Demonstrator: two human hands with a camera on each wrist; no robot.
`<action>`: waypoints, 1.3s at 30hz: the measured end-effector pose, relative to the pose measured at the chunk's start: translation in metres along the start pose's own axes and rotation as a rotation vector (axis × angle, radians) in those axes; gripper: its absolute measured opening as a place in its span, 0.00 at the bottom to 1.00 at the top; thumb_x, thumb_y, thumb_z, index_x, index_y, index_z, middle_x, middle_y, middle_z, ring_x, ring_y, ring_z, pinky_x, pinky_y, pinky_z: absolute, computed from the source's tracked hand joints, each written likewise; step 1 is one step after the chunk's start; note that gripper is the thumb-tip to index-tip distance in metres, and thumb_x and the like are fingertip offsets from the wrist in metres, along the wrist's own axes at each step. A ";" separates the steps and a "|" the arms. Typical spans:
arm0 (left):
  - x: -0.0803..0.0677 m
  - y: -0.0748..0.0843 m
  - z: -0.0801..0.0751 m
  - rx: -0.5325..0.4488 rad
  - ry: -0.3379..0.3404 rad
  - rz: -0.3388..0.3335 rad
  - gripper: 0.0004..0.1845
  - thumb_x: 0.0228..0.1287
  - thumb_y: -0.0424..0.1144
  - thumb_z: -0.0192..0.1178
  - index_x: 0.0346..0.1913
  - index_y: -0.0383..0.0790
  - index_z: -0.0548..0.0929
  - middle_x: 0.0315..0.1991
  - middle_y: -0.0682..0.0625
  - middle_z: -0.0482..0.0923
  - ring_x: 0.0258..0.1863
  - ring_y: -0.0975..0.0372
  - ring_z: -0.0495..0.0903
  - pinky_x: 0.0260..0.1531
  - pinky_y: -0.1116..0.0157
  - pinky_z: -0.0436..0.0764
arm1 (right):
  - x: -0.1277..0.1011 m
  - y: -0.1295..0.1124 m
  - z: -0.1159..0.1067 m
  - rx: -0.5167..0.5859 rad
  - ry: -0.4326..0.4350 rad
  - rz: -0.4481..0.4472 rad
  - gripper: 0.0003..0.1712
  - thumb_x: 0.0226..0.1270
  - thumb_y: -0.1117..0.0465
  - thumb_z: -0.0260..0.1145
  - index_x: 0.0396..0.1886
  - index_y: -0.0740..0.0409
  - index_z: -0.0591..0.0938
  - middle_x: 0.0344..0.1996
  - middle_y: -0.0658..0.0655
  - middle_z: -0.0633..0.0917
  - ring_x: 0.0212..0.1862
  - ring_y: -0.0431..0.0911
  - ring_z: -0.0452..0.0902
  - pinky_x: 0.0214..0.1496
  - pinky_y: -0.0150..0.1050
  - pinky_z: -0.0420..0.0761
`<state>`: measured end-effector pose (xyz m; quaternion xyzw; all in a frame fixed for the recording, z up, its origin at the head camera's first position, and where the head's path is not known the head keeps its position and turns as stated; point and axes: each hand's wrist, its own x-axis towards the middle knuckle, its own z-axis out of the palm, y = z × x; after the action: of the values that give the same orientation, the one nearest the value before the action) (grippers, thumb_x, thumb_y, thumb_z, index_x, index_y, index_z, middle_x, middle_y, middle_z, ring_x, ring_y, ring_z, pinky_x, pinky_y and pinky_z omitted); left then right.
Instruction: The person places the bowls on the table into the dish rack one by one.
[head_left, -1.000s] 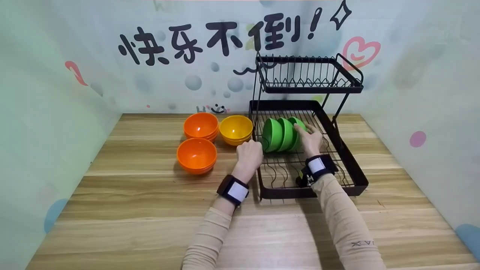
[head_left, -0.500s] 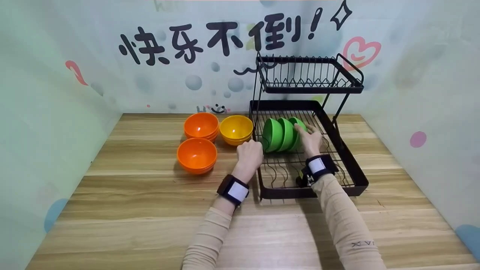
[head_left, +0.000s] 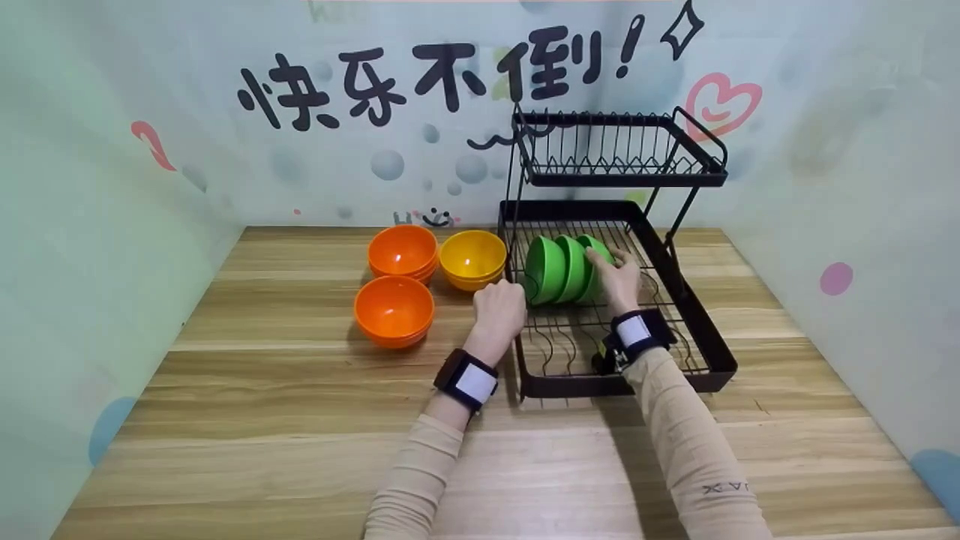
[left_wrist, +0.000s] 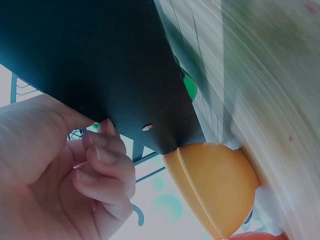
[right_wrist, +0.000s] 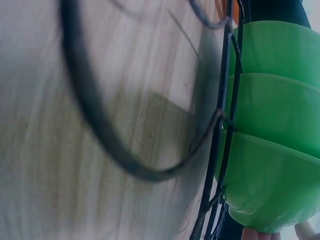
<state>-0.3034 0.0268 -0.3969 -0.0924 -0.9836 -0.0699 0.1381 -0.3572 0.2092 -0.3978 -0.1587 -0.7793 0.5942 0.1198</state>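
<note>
Three green bowls (head_left: 547, 271) stand on edge in a row in the lower tier of a black two-tier dish rack (head_left: 577, 386). My right hand (head_left: 621, 283) is at the rightmost green bowl (right_wrist: 270, 182), its thumb and fingers spread across it; in the right wrist view fingertips touch its underside. With my left hand (head_left: 500, 311) I hold the left edge of the rack. The left wrist view shows that hand's fingers (left_wrist: 107, 172) curled and a fingertip against the black rack wall (left_wrist: 115, 65).
Left of the rack are stacked yellow bowls (head_left: 472, 259). Two stacks of orange bowls, a rear one (head_left: 403, 251) and a front one (head_left: 394, 309), stand farther left on the wooden table (head_left: 285, 420). The upper rack tier (head_left: 622, 180) overhangs the back.
My right hand has shifted very slightly left on the rightmost green bowl. The left hand, the rack and the bowls look unmoved.
</note>
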 end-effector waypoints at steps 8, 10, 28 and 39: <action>0.000 0.000 0.000 -0.001 -0.012 -0.004 0.11 0.64 0.36 0.54 0.34 0.41 0.88 0.34 0.45 0.86 0.35 0.52 0.85 0.29 0.57 0.83 | -0.001 0.000 0.001 0.019 -0.010 -0.008 0.39 0.61 0.47 0.65 0.68 0.60 0.66 0.62 0.67 0.72 0.62 0.54 0.70 0.63 0.44 0.71; 0.000 0.000 0.000 0.001 -0.014 -0.004 0.11 0.64 0.36 0.54 0.35 0.41 0.88 0.34 0.45 0.86 0.35 0.52 0.85 0.30 0.57 0.83 | 0.000 0.000 0.001 0.021 -0.011 -0.011 0.39 0.61 0.48 0.65 0.68 0.60 0.66 0.62 0.67 0.72 0.61 0.54 0.70 0.62 0.44 0.71; 0.001 -0.001 -0.002 0.000 -0.042 0.001 0.11 0.64 0.37 0.54 0.36 0.41 0.88 0.34 0.46 0.85 0.35 0.53 0.85 0.30 0.57 0.83 | 0.000 0.001 0.003 0.026 0.012 -0.039 0.38 0.60 0.48 0.65 0.66 0.61 0.67 0.59 0.68 0.75 0.58 0.53 0.71 0.58 0.40 0.71; 0.002 -0.003 -0.005 0.022 -0.072 0.008 0.11 0.63 0.41 0.56 0.36 0.42 0.87 0.36 0.46 0.85 0.37 0.52 0.85 0.31 0.57 0.82 | 0.001 0.002 0.005 -0.002 0.043 -0.066 0.36 0.60 0.48 0.66 0.64 0.60 0.69 0.51 0.65 0.77 0.49 0.50 0.72 0.46 0.32 0.69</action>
<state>-0.3042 0.0238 -0.3925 -0.0975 -0.9882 -0.0552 0.1040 -0.3596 0.2058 -0.4011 -0.1457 -0.7819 0.5857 0.1560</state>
